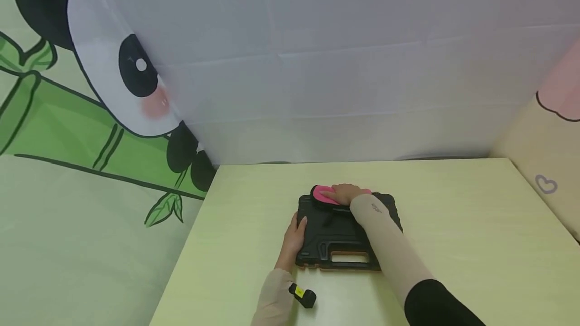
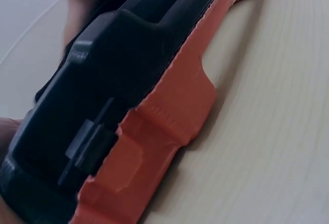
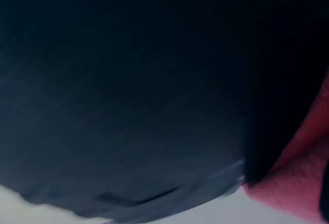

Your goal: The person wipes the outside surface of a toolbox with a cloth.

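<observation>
Near the middle of the pale table, 1 black case is lying flat, its handle facing you. Your left hand is resting against the case's left side, the thumb lying on top and spread away from the fingers. Your right hand is reaching across the case and touching 1 pink pad with black edging, which is overlapping the case's far edge. 1 finger is pointing left along the pink surface; I cannot tell whether you are pinching the pad or only pressing it. From the left wrist, an orange lower part is showing beneath the black side, where 1 dark latch is sitting. From the right wrist, a dark surface is filling most of the view, the pad's pink side showing at the right. By your left wrist, a small black device is sitting. Behind the table, a panda picture is decorating the backdrop.
</observation>
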The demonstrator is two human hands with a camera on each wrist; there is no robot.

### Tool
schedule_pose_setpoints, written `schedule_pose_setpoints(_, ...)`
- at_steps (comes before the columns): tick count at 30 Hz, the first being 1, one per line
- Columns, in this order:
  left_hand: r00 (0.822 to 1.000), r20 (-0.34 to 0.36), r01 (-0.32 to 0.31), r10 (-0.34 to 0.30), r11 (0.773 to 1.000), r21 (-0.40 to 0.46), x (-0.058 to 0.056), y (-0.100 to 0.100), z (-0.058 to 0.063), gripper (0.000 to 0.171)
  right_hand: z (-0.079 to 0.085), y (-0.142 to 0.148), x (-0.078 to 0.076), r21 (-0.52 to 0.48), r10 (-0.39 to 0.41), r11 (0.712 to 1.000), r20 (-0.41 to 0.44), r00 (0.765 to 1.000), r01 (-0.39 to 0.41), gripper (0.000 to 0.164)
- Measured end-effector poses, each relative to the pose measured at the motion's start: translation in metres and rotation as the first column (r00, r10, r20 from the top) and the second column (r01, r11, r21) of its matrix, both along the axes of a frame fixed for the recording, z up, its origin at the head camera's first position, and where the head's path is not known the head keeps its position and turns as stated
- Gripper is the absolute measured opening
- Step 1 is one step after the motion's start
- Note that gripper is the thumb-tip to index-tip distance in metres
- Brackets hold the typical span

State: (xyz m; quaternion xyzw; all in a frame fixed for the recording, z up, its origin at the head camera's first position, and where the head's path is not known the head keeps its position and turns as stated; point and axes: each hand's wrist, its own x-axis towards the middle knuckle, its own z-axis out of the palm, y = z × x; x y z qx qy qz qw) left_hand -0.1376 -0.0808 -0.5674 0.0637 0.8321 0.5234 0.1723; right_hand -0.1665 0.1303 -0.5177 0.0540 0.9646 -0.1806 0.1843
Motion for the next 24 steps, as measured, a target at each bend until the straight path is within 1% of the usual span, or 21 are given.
schedule_pose_setpoints(3,1.000,-0.014,0.002,-0.002,1.000,-0.004,0.001,0.000,-0.001,0.062,-0.006,-0.020,-0.009,0.012,0.019,1.000,-0.024,1.000,-0.019,0.074)
schedule_pose_setpoints(6,0.999,-0.038,0.005,-0.005,1.000,-0.002,0.001,0.000,-0.002,0.062,-0.014,-0.033,-0.016,0.036,0.038,0.999,-0.064,0.997,-0.036,0.073)
schedule_pose_setpoints(8,0.999,-0.037,0.000,0.000,1.000,0.010,0.002,0.001,-0.003,0.062,-0.018,-0.038,-0.020,0.051,0.049,0.998,-0.093,0.994,-0.044,0.072)
schedule_pose_setpoints(12,1.000,-0.027,-0.012,0.013,1.000,0.026,0.001,0.002,-0.004,0.062,-0.022,-0.040,-0.022,0.044,0.056,0.998,-0.129,0.990,-0.050,0.072)
schedule_pose_setpoints(16,0.999,-0.030,-0.023,0.024,1.000,0.014,0.000,0.002,-0.003,0.061,-0.022,-0.034,-0.021,0.027,0.086,0.996,-0.140,0.986,-0.083,0.075)
schedule_pose_setpoints(18,0.999,-0.022,-0.031,0.031,0.999,0.010,-0.001,0.001,-0.002,0.060,-0.020,-0.027,-0.019,0.020,0.102,0.995,-0.145,0.984,-0.100,0.074)
schedule_pose_setpoints(22,0.999,-0.022,-0.034,0.035,0.999,0.005,0.001,0.001,-0.002,0.061,-0.014,-0.004,-0.008,0.011,0.120,0.993,-0.152,0.981,-0.120,0.065)
schedule_pose_setpoints(24,0.999,-0.021,-0.037,0.037,0.999,0.001,0.001,-0.001,-0.002,0.061,-0.013,0.013,-0.001,0.001,0.107,0.994,-0.137,0.985,-0.108,0.060)
